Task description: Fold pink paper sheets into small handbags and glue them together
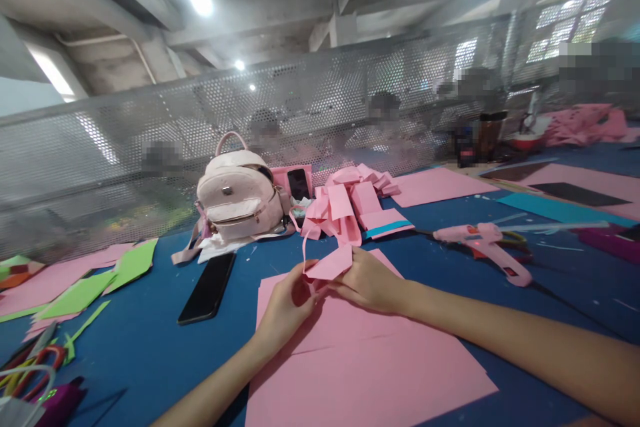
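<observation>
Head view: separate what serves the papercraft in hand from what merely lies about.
Likely papercraft: held pink paper piece; pink paper sheets beneath; pile of folded pink paper pieces; pink hot-glue gun.
Apparently lying about: pale backpack; flat smartphone; upright smartphone.

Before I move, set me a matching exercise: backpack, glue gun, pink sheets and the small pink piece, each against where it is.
1. Backpack
2. Glue gun
3. Pink sheets
4. Pink piece

A. Lying beneath the left hand and right hand
B. Held in the fingers
C. Beyond the hands, to the left of the pink strips
D. On the blue table, to the right of the hands

Right pairs: 1-C, 2-D, 3-A, 4-B.
</observation>
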